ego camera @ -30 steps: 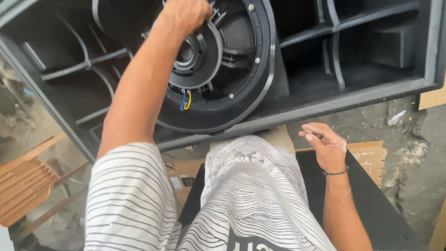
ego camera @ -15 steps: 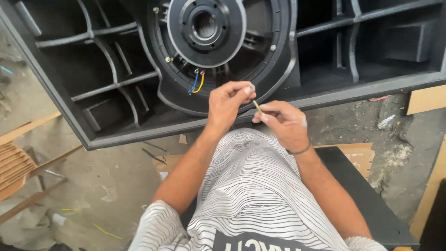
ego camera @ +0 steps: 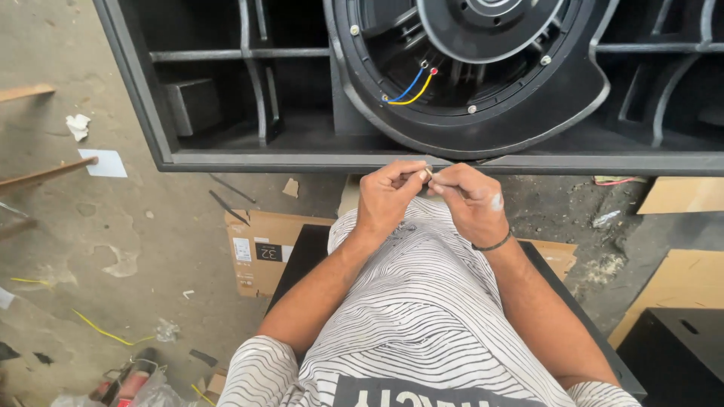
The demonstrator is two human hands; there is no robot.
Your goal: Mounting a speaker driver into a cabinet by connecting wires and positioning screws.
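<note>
My left hand [ego camera: 386, 197] and my right hand [ego camera: 471, 202] meet in front of my chest, just below the front edge of the black speaker cabinet [ego camera: 226, 160]. Between them I hold a small pale piece [ego camera: 427, 173], thin and short; my left grip is pressed together on it, thumb against forefinger, and my right grip pinches at it from the other side, fingertips nearly touching those of the left. The piece is too small for me to tell what it is, and most of it is hidden by my fingers; what shows seems to lie roughly crosswise, from one hand toward the other, but I cannot tell which end points where. A dark band [ego camera: 492, 245] sits around my right wrist.

The cabinet lies open toward me, with a frame of black ribs that splits it into compartments. The large round speaker driver [ego camera: 483, 90] fills the middle compartment. Inside its basket a blue wire [ego camera: 407, 89] and a yellow wire [ego camera: 417, 90] run side by side from the lower left up to two terminals, one with a red tip. In the left compartment a black block [ego camera: 192, 105] sits against the back.

I sit on a black box [ego camera: 298, 260] laid over flat cardboard [ego camera: 260, 249] on the concrete floor [ego camera: 90, 249]. Yellow wire scraps [ego camera: 105, 332] lie on the floor at my left.
</note>
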